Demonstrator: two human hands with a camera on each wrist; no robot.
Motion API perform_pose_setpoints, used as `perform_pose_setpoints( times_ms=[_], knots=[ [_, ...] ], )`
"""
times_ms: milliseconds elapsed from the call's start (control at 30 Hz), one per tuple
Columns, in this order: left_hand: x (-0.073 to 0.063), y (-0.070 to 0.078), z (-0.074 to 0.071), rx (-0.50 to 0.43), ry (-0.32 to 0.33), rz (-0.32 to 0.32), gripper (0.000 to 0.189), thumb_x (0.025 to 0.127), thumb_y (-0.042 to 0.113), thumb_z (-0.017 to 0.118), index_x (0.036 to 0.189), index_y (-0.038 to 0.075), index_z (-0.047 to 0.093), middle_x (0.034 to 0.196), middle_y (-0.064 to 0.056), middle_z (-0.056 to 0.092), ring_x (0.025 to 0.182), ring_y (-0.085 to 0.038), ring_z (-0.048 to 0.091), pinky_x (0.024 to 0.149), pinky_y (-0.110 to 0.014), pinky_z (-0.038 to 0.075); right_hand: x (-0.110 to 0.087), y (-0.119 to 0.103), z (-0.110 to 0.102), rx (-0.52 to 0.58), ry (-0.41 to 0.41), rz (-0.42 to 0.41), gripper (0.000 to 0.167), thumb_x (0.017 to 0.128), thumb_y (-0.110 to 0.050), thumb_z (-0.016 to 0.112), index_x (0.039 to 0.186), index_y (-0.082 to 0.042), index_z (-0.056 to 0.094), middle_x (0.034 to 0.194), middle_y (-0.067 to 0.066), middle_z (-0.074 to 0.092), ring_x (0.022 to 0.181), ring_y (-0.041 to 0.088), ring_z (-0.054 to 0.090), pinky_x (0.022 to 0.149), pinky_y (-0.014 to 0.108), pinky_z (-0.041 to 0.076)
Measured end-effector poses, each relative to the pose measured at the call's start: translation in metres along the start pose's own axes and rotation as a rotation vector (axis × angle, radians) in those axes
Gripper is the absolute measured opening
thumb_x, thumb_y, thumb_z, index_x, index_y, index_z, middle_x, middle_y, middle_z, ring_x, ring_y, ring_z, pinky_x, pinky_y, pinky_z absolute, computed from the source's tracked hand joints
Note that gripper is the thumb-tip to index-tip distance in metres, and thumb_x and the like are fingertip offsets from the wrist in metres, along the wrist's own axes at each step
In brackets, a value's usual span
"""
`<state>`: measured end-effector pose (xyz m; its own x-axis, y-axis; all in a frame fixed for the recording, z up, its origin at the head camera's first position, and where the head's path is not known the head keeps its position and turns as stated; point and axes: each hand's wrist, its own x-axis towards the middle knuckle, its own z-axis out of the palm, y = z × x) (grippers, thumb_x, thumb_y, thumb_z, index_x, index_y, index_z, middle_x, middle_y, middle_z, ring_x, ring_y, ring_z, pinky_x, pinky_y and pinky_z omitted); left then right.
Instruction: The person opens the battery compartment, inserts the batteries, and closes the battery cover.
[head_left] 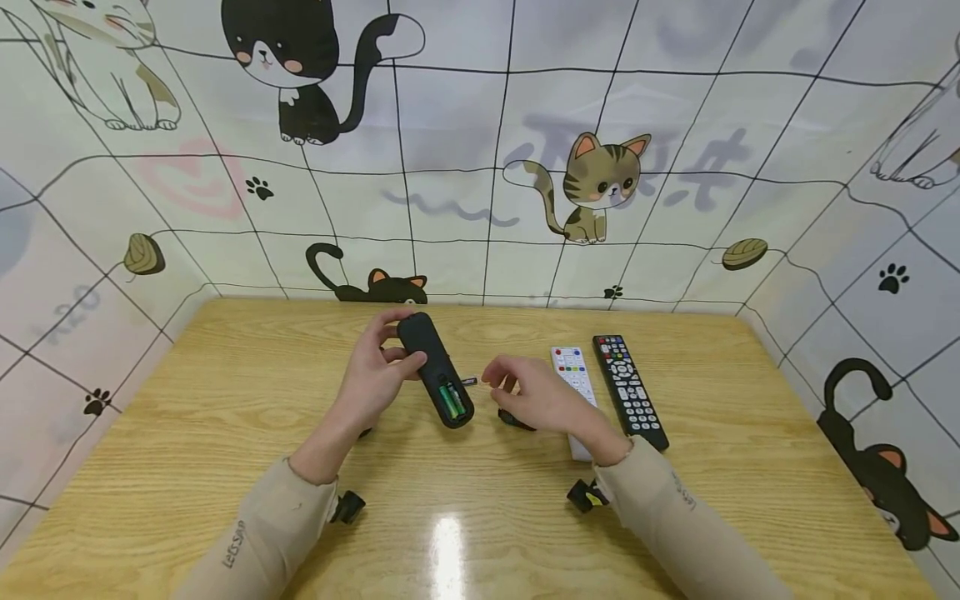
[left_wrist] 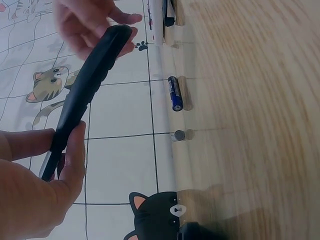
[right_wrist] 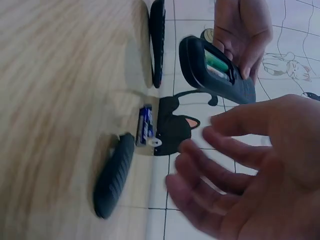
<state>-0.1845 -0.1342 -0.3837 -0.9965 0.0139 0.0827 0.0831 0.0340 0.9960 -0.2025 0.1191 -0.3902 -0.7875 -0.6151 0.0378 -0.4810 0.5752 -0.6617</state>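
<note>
My left hand (head_left: 375, 371) holds a black remote control (head_left: 427, 350) tilted above the table, thumb on one side and fingers on the other. Its back faces up, and green batteries (head_left: 453, 402) lie in the uncovered compartment at its lower end. To the right, my right hand (head_left: 543, 396) hovers apart from the remote with loosely bent fingers and nothing in them. A blue battery (left_wrist: 175, 93) lies on the table, with a second battery (left_wrist: 178, 135) seen end-on beside it. Below the right hand rests a small black ribbed cover (right_wrist: 115, 175), partly hidden in the head view.
A white remote (head_left: 572, 371) and a black remote (head_left: 630, 392) lie side by side on the wooden table (head_left: 187, 417), right of the right hand. Another long dark object (right_wrist: 157, 45) lies beyond the batteries. A cat-print wall covering (head_left: 450, 200) rises behind the table.
</note>
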Motion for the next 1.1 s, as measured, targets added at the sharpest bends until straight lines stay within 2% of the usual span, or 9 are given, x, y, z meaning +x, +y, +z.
perform_pose_setpoints(
  times_ms=[100,233,367,533,633,867,1100],
  knots=[
    [0.0,0.0,0.0,0.002,-0.001,-0.003,0.061,0.093,-0.015,0.064,0.147,0.005,0.044,0.13,-0.023,0.05,0.093,-0.029,0.067,0.075,-0.034,0.061,-0.001,0.003,-0.005,-0.09,-0.066,0.032,0.023,0.096,0.003,0.062,0.117,0.0,0.069,0.108,0.013,0.068,0.09,0.021,0.061,0.077,0.037,0.053],
    [0.0,-0.001,0.0,0.0,-0.003,-0.004,0.062,0.093,-0.016,0.064,0.147,0.004,0.044,0.13,-0.023,0.05,0.092,-0.029,0.067,0.075,-0.035,0.061,-0.001,0.007,-0.004,-0.16,-0.137,0.085,0.029,0.092,0.008,0.061,0.117,-0.002,0.072,0.105,0.012,0.067,0.092,0.025,0.062,0.077,0.039,0.053],
    [0.0,-0.001,0.0,0.0,-0.007,-0.005,0.062,0.092,-0.017,0.064,0.148,0.003,0.043,0.129,-0.023,0.05,0.092,-0.03,0.067,0.074,-0.036,0.061,-0.001,0.011,-0.002,-0.189,-0.174,0.118,0.033,0.091,0.012,0.06,0.116,-0.005,0.073,0.107,0.012,0.068,0.099,0.029,0.065,0.079,0.04,0.055],
    [-0.001,-0.001,0.0,0.006,-0.006,-0.018,0.063,0.092,-0.016,0.064,0.148,0.005,0.044,0.129,-0.023,0.05,0.093,-0.031,0.067,0.075,-0.036,0.061,-0.002,0.012,-0.001,-0.226,-0.186,0.132,0.03,0.092,0.011,0.064,0.115,-0.006,0.073,0.108,0.013,0.068,0.104,0.032,0.065,0.086,0.044,0.054],
    [-0.001,-0.001,0.0,0.012,-0.006,-0.021,0.063,0.092,-0.016,0.064,0.148,0.004,0.043,0.129,-0.023,0.05,0.092,-0.031,0.067,0.075,-0.036,0.061,-0.001,0.012,0.0,-0.244,-0.192,0.135,0.025,0.093,0.007,0.068,0.113,-0.006,0.073,0.103,0.011,0.068,0.099,0.029,0.065,0.087,0.045,0.054],
    [-0.001,0.0,0.001,0.014,-0.008,-0.023,0.061,0.093,-0.015,0.065,0.147,0.007,0.045,0.13,-0.023,0.05,0.093,-0.03,0.066,0.075,-0.036,0.061,0.001,0.015,0.002,-0.248,-0.203,0.139,0.02,0.093,0.008,0.066,0.104,-0.007,0.075,0.096,0.006,0.07,0.091,0.022,0.065,0.083,0.042,0.054],
    [-0.001,-0.002,0.0,0.022,-0.019,-0.027,0.062,0.093,-0.014,0.065,0.148,0.007,0.044,0.13,-0.023,0.05,0.095,-0.032,0.066,0.077,-0.037,0.061,-0.002,0.016,0.002,-0.23,-0.196,0.137,0.016,0.093,0.004,0.071,0.097,-0.011,0.073,0.082,-0.003,0.064,0.074,0.016,0.056,0.071,0.037,0.05]
  ],
)
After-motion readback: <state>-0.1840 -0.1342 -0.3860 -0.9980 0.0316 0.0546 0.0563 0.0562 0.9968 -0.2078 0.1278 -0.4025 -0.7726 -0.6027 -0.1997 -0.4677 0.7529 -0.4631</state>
